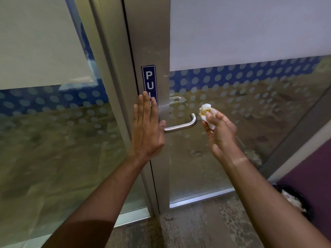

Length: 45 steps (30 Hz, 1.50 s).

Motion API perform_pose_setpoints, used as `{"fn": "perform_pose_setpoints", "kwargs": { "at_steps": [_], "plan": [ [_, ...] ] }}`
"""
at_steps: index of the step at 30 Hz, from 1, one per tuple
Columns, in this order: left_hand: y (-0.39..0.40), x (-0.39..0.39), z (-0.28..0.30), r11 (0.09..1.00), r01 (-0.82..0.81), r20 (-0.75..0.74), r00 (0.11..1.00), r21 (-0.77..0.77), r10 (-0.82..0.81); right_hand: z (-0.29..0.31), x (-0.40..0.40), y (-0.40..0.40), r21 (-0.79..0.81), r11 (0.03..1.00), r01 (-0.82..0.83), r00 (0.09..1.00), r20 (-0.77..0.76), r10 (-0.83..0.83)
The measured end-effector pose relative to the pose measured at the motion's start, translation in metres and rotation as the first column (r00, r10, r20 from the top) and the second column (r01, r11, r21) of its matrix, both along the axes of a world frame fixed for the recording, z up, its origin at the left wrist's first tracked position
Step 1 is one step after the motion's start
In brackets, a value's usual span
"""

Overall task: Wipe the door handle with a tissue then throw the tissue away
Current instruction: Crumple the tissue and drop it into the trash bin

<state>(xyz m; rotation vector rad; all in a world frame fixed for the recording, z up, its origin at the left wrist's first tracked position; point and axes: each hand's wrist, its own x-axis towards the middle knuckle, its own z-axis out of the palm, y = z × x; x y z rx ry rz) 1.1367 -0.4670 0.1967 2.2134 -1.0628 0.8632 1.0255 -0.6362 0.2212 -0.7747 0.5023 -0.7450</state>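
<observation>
A brushed-steel lever door handle [184, 124] sticks out from the metal door stile at mid-frame, its tip curving back toward the glass. My right hand [221, 132] is just right of the handle's tip, a small gap apart, pinching a crumpled white tissue [206, 111] with a brownish stain. My left hand [147, 126] lies flat and open against the stile, fingers up, covering the base of the handle and the lower end of the blue PULL sticker [149, 81].
The glass door [250, 113] has frosted dots and a metal frame [114, 86]. A dark bin lined with a black bag [293, 199] stands on the floor at the lower right beside a purple wall [313, 167]. Worn carpet lies below.
</observation>
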Motion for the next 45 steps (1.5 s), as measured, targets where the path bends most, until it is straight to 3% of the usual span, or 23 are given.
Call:
{"fn": "perform_pose_setpoints", "kwargs": {
  "at_steps": [4, 12, 20, 28, 37, 45],
  "plan": [
    [-0.023, -0.020, 0.010, 0.995, 0.099, 0.019, 0.995, -0.029, -0.099, -0.005, -0.018, -0.004, -0.091, 0.996, 0.023, 1.000, 0.003, -0.023],
    [-0.096, -0.083, -0.003, 0.939, 0.344, 0.000, 0.939, 0.011, -0.344, -0.040, -0.087, -0.036, -0.268, 0.952, 0.148, 0.971, -0.142, -0.191],
    [-0.189, -0.158, -0.029, 0.847, 0.518, -0.105, 0.855, 0.122, -0.508, -0.065, -0.177, -0.102, -0.420, 0.857, 0.300, 0.860, -0.270, -0.434],
    [-0.302, -0.248, -0.063, 0.773, 0.606, -0.195, 0.794, 0.189, -0.575, -0.093, -0.280, -0.202, -0.597, 0.746, 0.295, 0.787, -0.291, -0.544],
    [-0.413, -0.324, -0.106, 0.689, 0.665, -0.293, 0.746, 0.287, -0.598, -0.139, -0.382, -0.315, -0.607, 0.733, 0.307, 0.626, -0.451, -0.636],
    [-0.483, -0.334, -0.146, 0.628, 0.705, -0.321, 0.709, 0.328, -0.628, -0.176, -0.415, -0.382, -0.573, 0.746, 0.340, 0.476, -0.579, -0.662]
  ]
}}
